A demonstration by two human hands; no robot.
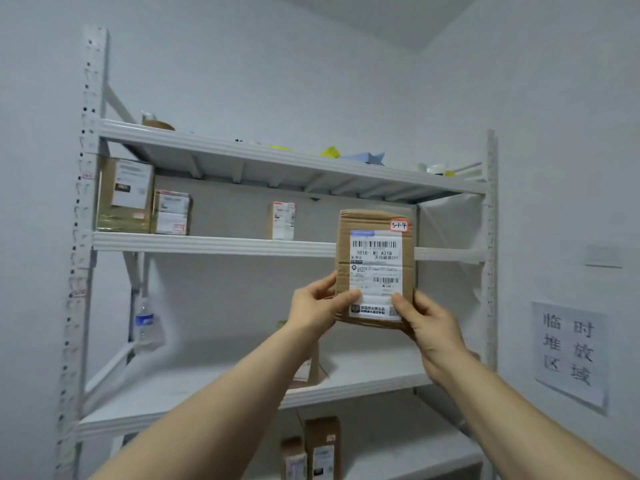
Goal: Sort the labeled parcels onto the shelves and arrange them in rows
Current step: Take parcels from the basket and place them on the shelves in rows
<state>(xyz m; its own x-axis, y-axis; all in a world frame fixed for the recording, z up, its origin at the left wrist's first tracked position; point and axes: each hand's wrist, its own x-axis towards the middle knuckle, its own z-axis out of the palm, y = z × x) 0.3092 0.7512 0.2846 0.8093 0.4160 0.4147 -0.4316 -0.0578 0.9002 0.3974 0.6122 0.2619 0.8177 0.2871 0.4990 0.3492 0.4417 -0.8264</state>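
Here, a white metal shelving rack [214, 244] set against pale grey walls in a small room corner, with a paper sign [569, 351] of large printed characters taped to the right wall. Up top, a tape roll [157, 122] at the left end and yellow and blue scraps [353, 155] towards the right, mostly cut off by the shelf lip. On the second shelf, three labelled boxes: a large one [124, 195] at the far left, a smaller one [172, 213] touching it, a slim one [282, 220] well apart near the middle. Behind the left upright, a water bottle [145, 325], blurred.

Held up in front of the second shelf's right end, a brown cardboard parcel [375, 268], long axis upright, label face towards the camera, barcode at the top and a handwritten tag reading 3-1-4 at the upper right corner. Left hand [317, 306] pinching the lower left edge, thumb across the front; right hand [429, 323] clamping the lower right corner likewise, thumb on the label. Remaining fingers hidden behind the box.

Lower down, another box [308, 368] largely hidden by the left forearm, and on the bottom shelf possibly two more cartons [322, 448], dark and hard to read.
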